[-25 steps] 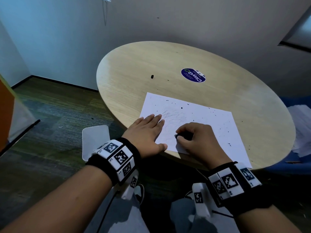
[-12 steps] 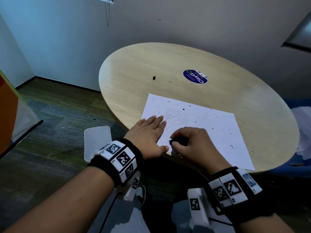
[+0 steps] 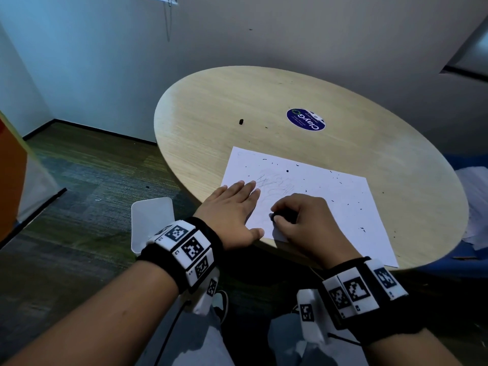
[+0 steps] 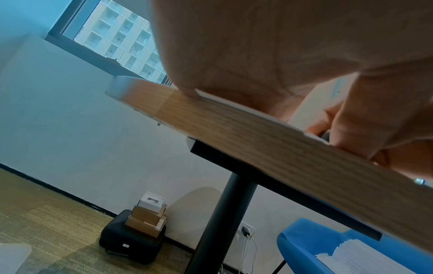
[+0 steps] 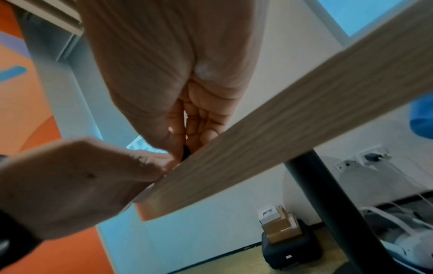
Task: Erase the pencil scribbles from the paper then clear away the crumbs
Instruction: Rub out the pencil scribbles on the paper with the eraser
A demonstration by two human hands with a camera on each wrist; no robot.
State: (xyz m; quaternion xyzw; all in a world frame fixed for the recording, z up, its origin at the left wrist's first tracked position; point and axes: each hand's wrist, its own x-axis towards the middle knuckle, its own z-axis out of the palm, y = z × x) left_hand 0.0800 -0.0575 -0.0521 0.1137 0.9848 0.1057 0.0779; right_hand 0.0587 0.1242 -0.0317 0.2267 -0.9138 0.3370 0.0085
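Scribbles (image 3: 274, 184): just beyond both hands, on paper (image 3: 330, 196) at the desk (image 3: 264, 101) near edge.
Right hand (image 3: 303, 220): nearer, pinching dark eraser (image 3: 280, 215).
Left hand (image 3: 232, 210): flat, pressing paper.

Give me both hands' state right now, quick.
Left hand: open, fingers flat, pressing down the paper.
Right hand: closed, fingers pinching a small dark eraser against the paper.

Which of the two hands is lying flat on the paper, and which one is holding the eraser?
The left hand lies flat, fingers straight, on the paper. The right hand is curled, pinching the dark eraser.
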